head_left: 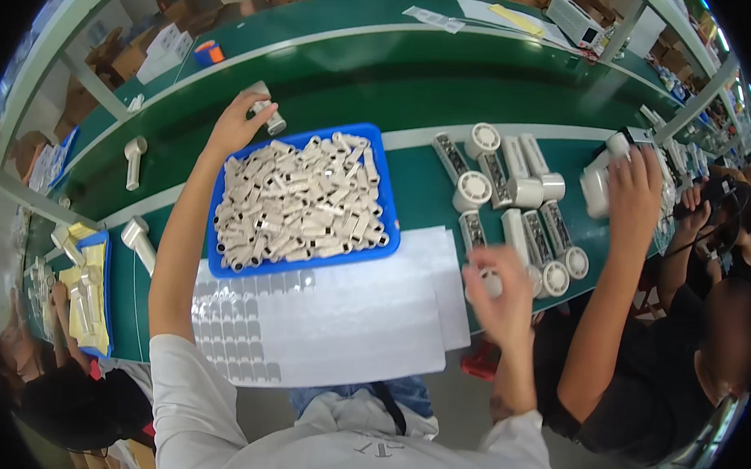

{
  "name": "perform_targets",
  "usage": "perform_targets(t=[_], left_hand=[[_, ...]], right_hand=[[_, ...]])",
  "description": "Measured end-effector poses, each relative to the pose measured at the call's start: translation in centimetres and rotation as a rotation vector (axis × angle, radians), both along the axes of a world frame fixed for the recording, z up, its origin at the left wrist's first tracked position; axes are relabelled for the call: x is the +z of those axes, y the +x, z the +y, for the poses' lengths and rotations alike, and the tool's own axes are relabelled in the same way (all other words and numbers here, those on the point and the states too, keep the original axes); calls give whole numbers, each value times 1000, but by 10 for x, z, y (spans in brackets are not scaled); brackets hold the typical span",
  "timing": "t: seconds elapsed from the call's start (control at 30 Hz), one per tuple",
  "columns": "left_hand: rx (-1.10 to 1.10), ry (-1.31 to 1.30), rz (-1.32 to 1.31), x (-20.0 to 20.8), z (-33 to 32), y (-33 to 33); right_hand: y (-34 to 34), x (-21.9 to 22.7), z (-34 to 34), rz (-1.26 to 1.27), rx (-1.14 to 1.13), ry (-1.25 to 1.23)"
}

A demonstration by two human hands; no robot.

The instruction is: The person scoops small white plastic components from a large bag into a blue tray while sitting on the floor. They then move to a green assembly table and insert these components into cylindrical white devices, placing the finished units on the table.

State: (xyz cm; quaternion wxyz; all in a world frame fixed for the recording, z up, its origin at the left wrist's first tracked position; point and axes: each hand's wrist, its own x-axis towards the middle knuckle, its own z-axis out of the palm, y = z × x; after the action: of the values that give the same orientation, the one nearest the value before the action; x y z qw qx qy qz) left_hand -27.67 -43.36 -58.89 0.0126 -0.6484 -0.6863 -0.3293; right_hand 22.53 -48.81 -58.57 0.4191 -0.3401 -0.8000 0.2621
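At the far left of the tray, my left hand (238, 121) is closed on a white handheld fan (274, 121), held over the dark green strip behind the tray. My right hand (505, 298) is blurred at the near end of a group of similar fans; a round white fan head (490, 282) shows by its curled fingers, and whether they grip it is unclear. Between my arms sits a blue tray (396, 227) heaped with small white parts (300, 200). In front of it lies a white sheet (362, 320) with rows of grey stickers (228, 320).
Several white fans (524, 192), some with exposed innards, lie on the green table at right. Beside them a co-worker's hand (635, 186) holds a white piece. Two fans (135, 164) (139, 241) lie at left. Another blue tray (106, 304) and an orange-blue tape roll (208, 52) stand farther off.
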Motion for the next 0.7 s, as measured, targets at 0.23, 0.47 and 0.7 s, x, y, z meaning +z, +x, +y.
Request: perform_targets(t=[0.23, 0.47, 0.7], left_hand=[[-122, 21, -95, 43, -117, 79], [-219, -81, -355, 37, -226, 142], [-387, 299, -431, -18, -248, 241]], right_hand=[[-19, -23, 72, -703, -179, -128], [-30, 50, 16, -267, 162, -149], [-103, 17, -25, 60, 475, -1042]])
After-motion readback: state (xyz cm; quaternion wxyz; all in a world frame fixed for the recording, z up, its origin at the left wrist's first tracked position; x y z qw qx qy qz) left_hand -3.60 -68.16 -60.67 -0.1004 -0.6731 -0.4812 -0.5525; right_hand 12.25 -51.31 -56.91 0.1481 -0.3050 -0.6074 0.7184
